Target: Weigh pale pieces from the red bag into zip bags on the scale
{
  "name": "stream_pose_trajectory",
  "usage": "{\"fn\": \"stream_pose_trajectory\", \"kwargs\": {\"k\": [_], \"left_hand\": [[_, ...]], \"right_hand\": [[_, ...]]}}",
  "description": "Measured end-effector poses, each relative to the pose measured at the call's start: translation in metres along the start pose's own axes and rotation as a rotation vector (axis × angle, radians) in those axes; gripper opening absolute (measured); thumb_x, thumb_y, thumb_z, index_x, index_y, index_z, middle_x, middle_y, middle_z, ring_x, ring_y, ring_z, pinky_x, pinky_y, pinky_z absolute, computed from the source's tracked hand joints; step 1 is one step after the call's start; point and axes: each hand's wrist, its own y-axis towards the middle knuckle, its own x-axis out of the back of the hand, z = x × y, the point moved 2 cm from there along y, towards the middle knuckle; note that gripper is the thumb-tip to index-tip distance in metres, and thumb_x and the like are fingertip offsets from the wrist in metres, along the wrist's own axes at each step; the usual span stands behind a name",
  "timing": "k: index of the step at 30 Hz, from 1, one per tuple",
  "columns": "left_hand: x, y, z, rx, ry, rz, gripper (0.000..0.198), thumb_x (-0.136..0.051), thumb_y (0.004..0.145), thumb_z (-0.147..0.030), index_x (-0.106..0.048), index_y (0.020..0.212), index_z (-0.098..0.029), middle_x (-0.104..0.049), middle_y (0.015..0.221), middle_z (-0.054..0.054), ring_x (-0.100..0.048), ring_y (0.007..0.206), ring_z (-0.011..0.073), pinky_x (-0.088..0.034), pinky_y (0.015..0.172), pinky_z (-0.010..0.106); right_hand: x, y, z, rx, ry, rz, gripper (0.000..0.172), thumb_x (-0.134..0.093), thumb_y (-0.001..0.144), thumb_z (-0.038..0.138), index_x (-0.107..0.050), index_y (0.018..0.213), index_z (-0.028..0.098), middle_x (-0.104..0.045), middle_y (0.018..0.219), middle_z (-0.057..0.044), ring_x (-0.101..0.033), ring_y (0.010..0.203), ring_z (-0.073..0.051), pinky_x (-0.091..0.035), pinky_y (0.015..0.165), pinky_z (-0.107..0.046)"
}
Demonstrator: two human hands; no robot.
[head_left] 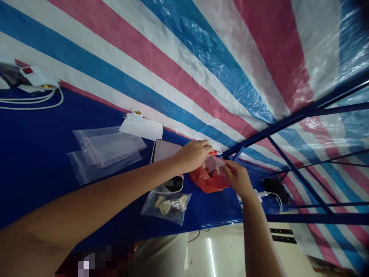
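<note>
My left hand [192, 154] and my right hand [238, 177] meet over a red plastic bag [207, 181] on the blue table [43, 154]. Between them they pinch a small clear zip bag [213, 164] held just above the red bag. The left fingers are curled on its top edge, the right fingers grip its right side. What the clear bag contains I cannot make out. A filled clear bag with pale and dark pieces [167, 204] lies near the table's front edge, below my left wrist.
Empty zip bags [106, 152] lie at left of a small white scale [167, 163]. A white paper with a lamp socket [140, 124], a power strip with cable [34, 79] and a black item with a white cable [275, 189] are around. A striped tarpaulin and blue frame bars rise behind.
</note>
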Motion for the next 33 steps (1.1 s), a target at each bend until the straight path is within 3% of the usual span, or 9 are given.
{"fn": "stream_pose_trajectory", "kwargs": {"k": [4,8,11,14,17,21,24,28,33], "left_hand": [[-0.001,0.000,-0.002,-0.004,-0.046,0.001,0.022,-0.044,0.101,-0.019,-0.064,0.111,-0.017,-0.066,0.113,0.008,-0.061,0.105,0.0203,-0.045,0.089,0.034],[-0.004,-0.001,-0.001,0.005,-0.067,0.006,0.023,-0.046,0.101,-0.019,-0.064,0.114,-0.016,-0.067,0.114,0.009,-0.062,0.106,0.0215,-0.046,0.089,0.035],[-0.005,-0.002,-0.002,0.013,-0.097,-0.002,0.022,-0.049,0.100,-0.019,-0.064,0.115,-0.014,-0.067,0.113,0.011,-0.062,0.108,0.0233,-0.047,0.090,0.037],[-0.005,-0.002,-0.004,0.026,-0.187,-0.018,0.015,-0.054,0.097,-0.021,-0.063,0.108,-0.015,-0.069,0.112,0.011,-0.063,0.109,0.0245,-0.047,0.092,0.038],[-0.003,-0.001,-0.003,0.147,-0.398,-0.124,0.009,-0.060,0.093,-0.023,-0.060,0.101,-0.018,-0.070,0.103,0.007,-0.065,0.100,0.0216,-0.048,0.088,0.036],[-0.004,0.004,0.007,0.452,-0.702,-0.339,0.020,-0.058,0.089,-0.020,-0.052,0.109,-0.021,-0.066,0.087,0.001,-0.064,0.086,0.0168,-0.049,0.084,0.034],[-0.009,0.005,0.013,0.569,-0.813,-0.345,0.026,-0.059,0.088,-0.021,-0.048,0.111,-0.022,-0.063,0.085,0.000,-0.063,0.082,0.0161,-0.049,0.082,0.035],[-0.006,0.004,0.009,0.486,-0.731,-0.317,0.033,-0.064,0.084,-0.022,-0.048,0.113,-0.021,-0.063,0.098,0.005,-0.062,0.095,0.0192,-0.048,0.090,0.040],[0.021,0.003,-0.010,0.297,-0.678,-0.291,0.050,-0.072,0.081,-0.034,-0.049,0.124,-0.019,-0.060,0.126,0.014,-0.057,0.122,0.0266,-0.044,0.106,0.047]], "right_hand": [[0.004,0.012,0.008,-0.048,0.033,-0.066,0.036,-0.061,0.090,0.049,-0.075,0.104,0.018,-0.077,0.101,-0.010,-0.071,0.092,-0.026,-0.055,0.084,-0.038],[-0.001,0.018,0.022,-0.080,0.193,0.039,0.038,-0.063,0.090,0.052,-0.064,0.111,0.021,-0.075,0.091,-0.007,-0.070,0.078,-0.022,-0.055,0.071,-0.033],[-0.004,0.016,0.034,-0.070,0.241,0.107,0.035,-0.059,0.092,0.053,-0.062,0.109,0.022,-0.075,0.099,-0.007,-0.070,0.084,-0.021,-0.055,0.075,-0.033],[-0.007,0.014,0.042,-0.007,0.080,0.168,0.030,-0.064,0.090,0.046,-0.066,0.108,0.023,-0.075,0.103,-0.007,-0.071,0.092,-0.023,-0.055,0.082,-0.035],[0.000,0.015,0.040,0.015,-0.115,-0.009,0.031,-0.064,0.088,0.039,-0.066,0.114,0.022,-0.077,0.096,-0.007,-0.073,0.088,-0.025,-0.055,0.080,-0.037],[0.016,0.019,0.035,0.015,-0.230,-0.250,0.042,-0.064,0.087,0.038,-0.061,0.125,0.021,-0.077,0.097,-0.009,-0.075,0.091,-0.028,-0.056,0.081,-0.041],[0.029,0.021,0.037,0.082,-0.333,-0.342,0.035,-0.061,0.089,0.038,-0.065,0.120,0.021,-0.077,0.101,-0.010,-0.075,0.093,-0.028,-0.056,0.081,-0.041],[0.047,0.015,0.041,0.111,-0.315,-0.430,0.033,-0.064,0.088,0.042,-0.069,0.113,0.020,-0.076,0.101,-0.010,-0.074,0.091,-0.027,-0.058,0.082,-0.041],[0.058,-0.021,0.063,0.043,0.078,-0.557,0.043,-0.076,0.082,0.043,-0.068,0.117,0.020,-0.075,0.099,-0.008,-0.074,0.090,-0.026,-0.060,0.082,-0.043]]}}
